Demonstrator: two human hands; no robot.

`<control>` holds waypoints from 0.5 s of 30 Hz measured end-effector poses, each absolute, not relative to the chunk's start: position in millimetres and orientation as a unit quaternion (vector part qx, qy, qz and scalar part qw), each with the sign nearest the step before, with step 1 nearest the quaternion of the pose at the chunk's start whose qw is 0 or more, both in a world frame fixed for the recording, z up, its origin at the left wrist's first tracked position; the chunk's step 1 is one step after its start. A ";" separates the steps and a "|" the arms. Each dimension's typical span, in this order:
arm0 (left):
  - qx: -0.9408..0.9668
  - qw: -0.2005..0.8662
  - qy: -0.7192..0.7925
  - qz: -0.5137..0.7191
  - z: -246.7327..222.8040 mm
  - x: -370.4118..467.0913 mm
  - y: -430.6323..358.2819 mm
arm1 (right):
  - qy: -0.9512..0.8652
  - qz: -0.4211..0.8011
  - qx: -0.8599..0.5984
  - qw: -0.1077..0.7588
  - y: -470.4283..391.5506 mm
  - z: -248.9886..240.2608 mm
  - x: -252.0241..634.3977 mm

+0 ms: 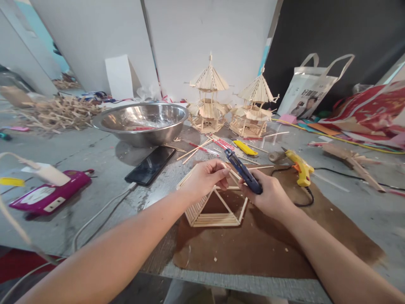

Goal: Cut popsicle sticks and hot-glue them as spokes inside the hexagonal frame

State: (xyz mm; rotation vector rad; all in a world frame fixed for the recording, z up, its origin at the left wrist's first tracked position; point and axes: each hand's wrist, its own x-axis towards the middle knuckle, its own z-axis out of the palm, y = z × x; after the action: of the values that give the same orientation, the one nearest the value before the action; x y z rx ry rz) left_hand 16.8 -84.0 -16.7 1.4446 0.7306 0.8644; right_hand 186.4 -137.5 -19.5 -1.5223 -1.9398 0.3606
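Observation:
My right hand (268, 192) is wrapped round a dark blue utility knife (245, 172), its tip pointing up and to the left. Just left of the knife, my left hand (210, 175) has its fingers pinched together over a stick frame; a thin stick seems to be between the fingertips, though the fingers partly hide it. Under both hands, the stick frame (217, 220) lies on a brown mat (240, 253). Rows of sticks fill its front and left sections, while the other visible sections show the mat through them.
A steel bowl (142, 135) and a phone (150, 165) are on the left, near a purple power strip (55, 196). Behind stand two stick pagodas (210, 84) (257, 93). A yellow cutter (245, 147) and a yellow glue gun (302, 169) with its cord lie right.

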 end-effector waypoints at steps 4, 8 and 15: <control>0.628 0.609 0.298 0.382 -18.0 17.9 -85.3 | -0.742 0.144 -0.550 0.356 -138.2 -21.0 185.6; 0.635 0.606 0.293 0.379 -19.1 17.6 -86.2 | -0.729 0.128 -0.544 0.394 -135.6 -25.2 188.0; 0.733 0.500 0.345 0.307 -19.2 11.0 -80.9 | -0.740 0.122 -0.549 0.368 -133.2 -23.8 194.1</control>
State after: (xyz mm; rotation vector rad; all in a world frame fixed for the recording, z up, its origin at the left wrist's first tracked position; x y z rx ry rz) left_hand 11.0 -80.9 -19.2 1.7729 0.8333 0.7429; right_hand 194.1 -133.2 -23.8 -1.4111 -1.9012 0.3136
